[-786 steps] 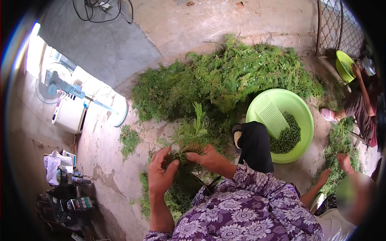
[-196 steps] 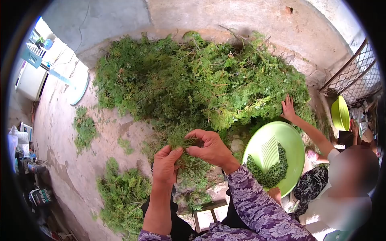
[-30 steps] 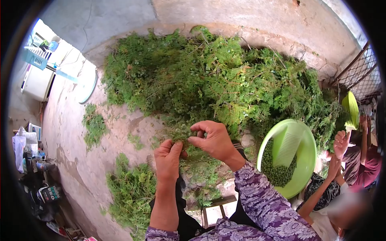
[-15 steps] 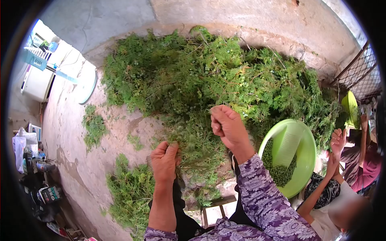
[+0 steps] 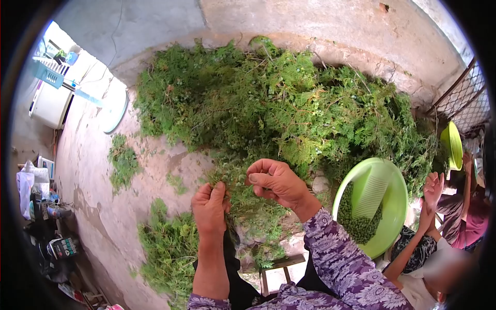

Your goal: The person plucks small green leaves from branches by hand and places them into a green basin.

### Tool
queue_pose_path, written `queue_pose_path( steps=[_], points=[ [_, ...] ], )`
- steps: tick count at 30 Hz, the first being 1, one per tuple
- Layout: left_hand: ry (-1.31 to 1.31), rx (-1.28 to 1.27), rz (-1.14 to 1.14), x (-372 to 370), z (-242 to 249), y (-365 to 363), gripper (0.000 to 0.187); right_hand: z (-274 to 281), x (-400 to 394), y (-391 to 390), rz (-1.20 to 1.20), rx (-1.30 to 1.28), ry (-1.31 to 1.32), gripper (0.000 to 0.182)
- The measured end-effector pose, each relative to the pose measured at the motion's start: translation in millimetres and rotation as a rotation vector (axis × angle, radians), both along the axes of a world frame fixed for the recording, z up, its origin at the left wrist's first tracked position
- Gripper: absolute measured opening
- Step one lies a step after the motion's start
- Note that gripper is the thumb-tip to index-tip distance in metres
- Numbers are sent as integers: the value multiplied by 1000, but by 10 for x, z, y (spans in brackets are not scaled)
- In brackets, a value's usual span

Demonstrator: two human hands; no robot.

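My left hand (image 5: 211,206) is closed in a pinch on a green, feathery evergreen sprig (image 5: 232,173). The sprig's small round green cones blend with the foliage behind it. Just to the right, my right hand (image 5: 281,186) has its thumb and fingers curled in close to the sprig; whatever lies between the fingertips is too small to make out. Right of that hand stands a light green basin (image 5: 397,206) with a ribbed panel. Many small round green cones (image 5: 361,227) lie in its bottom.
A large heap of cut evergreen branches (image 5: 232,98) lies along the wall. A smaller heap (image 5: 168,240) is on the floor at left. At right sits another person, a raised hand (image 5: 433,187) showing, near a second green basin (image 5: 453,146). A wooden stool (image 5: 279,263) is below me.
My right hand has come down and left, from above the sprig to beside my left hand. The left hand stays nearly in place. The view has shifted slightly.
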State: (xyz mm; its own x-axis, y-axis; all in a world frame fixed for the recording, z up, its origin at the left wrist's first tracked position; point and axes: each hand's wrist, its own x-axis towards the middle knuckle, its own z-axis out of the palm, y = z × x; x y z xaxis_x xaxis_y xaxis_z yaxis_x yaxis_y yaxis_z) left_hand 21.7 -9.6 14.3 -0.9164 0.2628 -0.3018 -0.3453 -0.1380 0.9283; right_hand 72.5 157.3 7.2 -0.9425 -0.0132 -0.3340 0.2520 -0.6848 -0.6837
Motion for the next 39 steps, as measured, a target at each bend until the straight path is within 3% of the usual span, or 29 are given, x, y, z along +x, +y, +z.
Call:
queue_pose_path(
  steps=[13, 16, 18, 22, 24, 29, 34, 39],
  points=[
    [1, -29, -6, 56, 0, 32, 14, -28, -2, -122, -18, 225, 30, 17],
    [-30, -16, -44, 76, 49, 49, 14, -35, 9, -105, -14, 132, -56, 14],
    [-89, -94, 40, 82, 77, 56, 15, -15, 15, -30, -38, -73, -141, 11],
    [-1, -56, 81, -25, 32, -108, 15, 50, 67, 311, -196, -206, -57, 8],
    [-25, 0, -31, -15, -4, -121, 15, 123, 57, 248, -224, -188, -15, 10],
    [5, 6, -87, 5, 15, -69, 15, 57, 27, 214, -97, -162, 43, 14],
    [-40, -10, -96, 40, 45, -22, 15, 33, 4, 59, 58, -1, -73, 26],
    [-48, -2, -105, 34, 46, -25, 12, -65, 0, 36, 151, -2, 11, 20]
  ],
)
